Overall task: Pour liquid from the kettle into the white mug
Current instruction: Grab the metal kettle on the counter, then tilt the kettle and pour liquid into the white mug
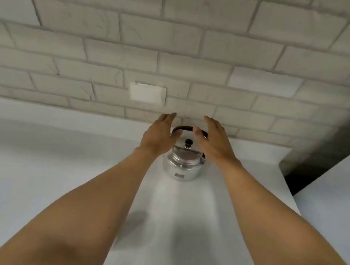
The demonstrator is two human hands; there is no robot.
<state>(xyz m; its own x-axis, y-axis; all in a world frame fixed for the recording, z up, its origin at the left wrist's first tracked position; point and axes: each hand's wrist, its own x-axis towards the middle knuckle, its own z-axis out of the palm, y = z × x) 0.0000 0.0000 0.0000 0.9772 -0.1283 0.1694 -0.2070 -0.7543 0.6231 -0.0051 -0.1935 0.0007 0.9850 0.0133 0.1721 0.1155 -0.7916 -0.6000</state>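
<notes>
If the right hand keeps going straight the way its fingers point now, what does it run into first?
Probably the brick wall. The right hand, open, points forward past the kettle, its fingers beyond the dark handle, with only its thumb near it. Depth is unclear from this single view, so that's a guess.

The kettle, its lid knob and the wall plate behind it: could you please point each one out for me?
kettle [180,165], head view, on its shiny steel body.
lid knob [188,142], head view, on the dark round top.
wall plate [147,93], head view, on the middle of its white face.
</notes>
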